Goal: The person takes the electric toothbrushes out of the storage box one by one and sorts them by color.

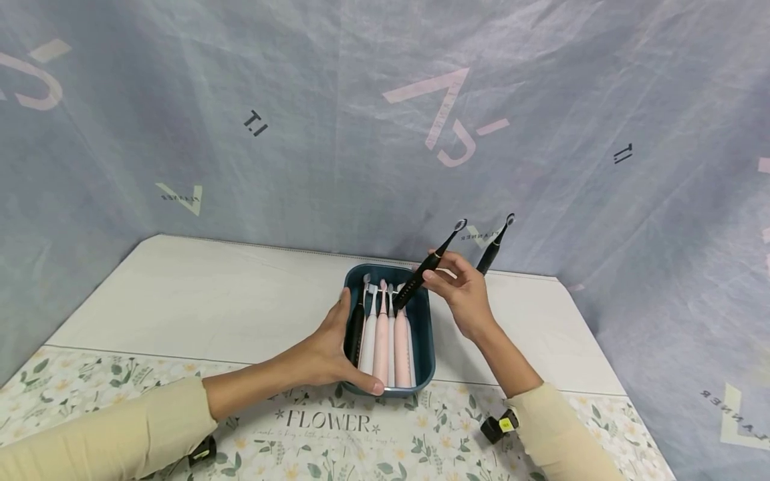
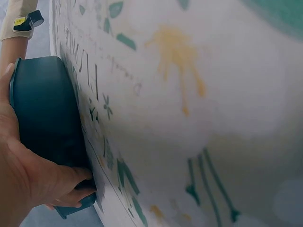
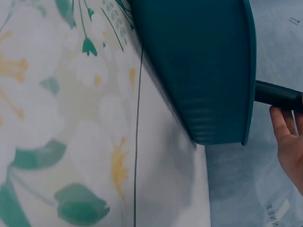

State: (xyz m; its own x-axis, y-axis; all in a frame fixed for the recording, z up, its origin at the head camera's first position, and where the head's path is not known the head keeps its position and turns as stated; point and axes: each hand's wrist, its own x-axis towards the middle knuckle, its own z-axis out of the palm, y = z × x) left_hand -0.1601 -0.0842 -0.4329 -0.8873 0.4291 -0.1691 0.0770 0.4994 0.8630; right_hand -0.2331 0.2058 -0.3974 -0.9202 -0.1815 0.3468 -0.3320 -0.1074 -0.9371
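A dark teal bin [image 1: 424, 354] stands on the table with several electric toothbrushes in it, among them a black one [image 1: 357, 334], a white one [image 1: 369, 342] and a pink one [image 1: 381, 347]. My left hand [image 1: 331, 351] grips the bin's left side, thumb over the front rim; the left wrist view shows fingers against the bin wall. Between thumb and fingers, my right hand [image 1: 468, 297] pinches a black toothbrush [image 1: 412, 288], tilted, bristle head up and handle end over the bin. Another black toothbrush [image 1: 492, 254] rises behind that hand, its lower part hidden.
A white board with a floral mat [image 1: 445, 427] lettered FLOWER covers the table. Grey printed cloth [image 1: 337, 133] hangs behind and at the sides. Dark wrist devices sit on both arms, one [image 1: 498, 426] by the right sleeve.
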